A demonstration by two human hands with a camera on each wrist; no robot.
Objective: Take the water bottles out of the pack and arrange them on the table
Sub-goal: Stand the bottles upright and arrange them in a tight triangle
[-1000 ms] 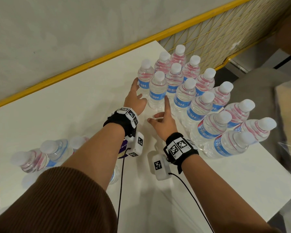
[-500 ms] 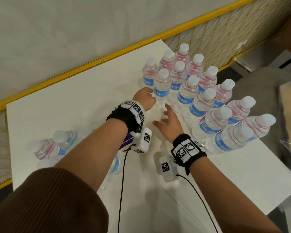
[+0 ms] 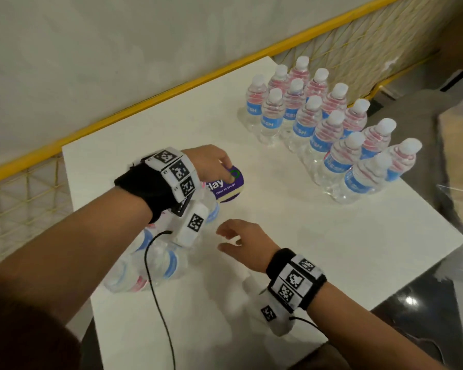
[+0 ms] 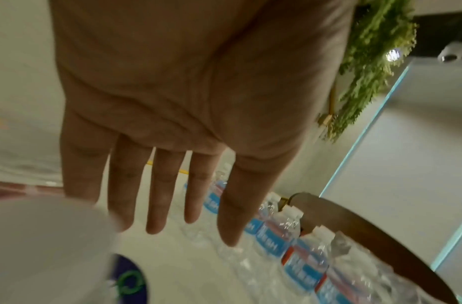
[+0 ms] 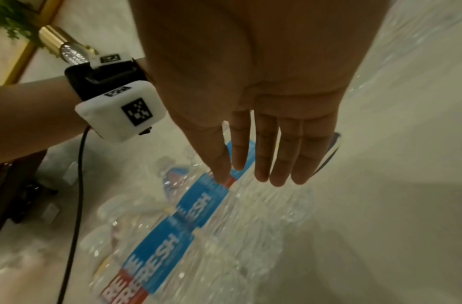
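Water bottles point(image 3: 329, 126) upright in diagonal rows, pack point(image 3: 155, 260) lying flat, both hands' fingers point(image 4: 167, 185) spread, empty.

Each wrist wears a black strap point(image 3: 142, 190) faced with white checker-marker tiles point(image 3: 175, 172); a white camera block point(image 3: 191, 227) trails a black cable point(image 3: 158, 303); brown ribbed sleeve point(image 3: 24, 329).

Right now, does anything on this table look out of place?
Yes: a purple packet printed "Clean as you go" lies at the left hand, and it is no bottle. The unarranged bottles lie on their sides, while the arranged bottles stand upright.
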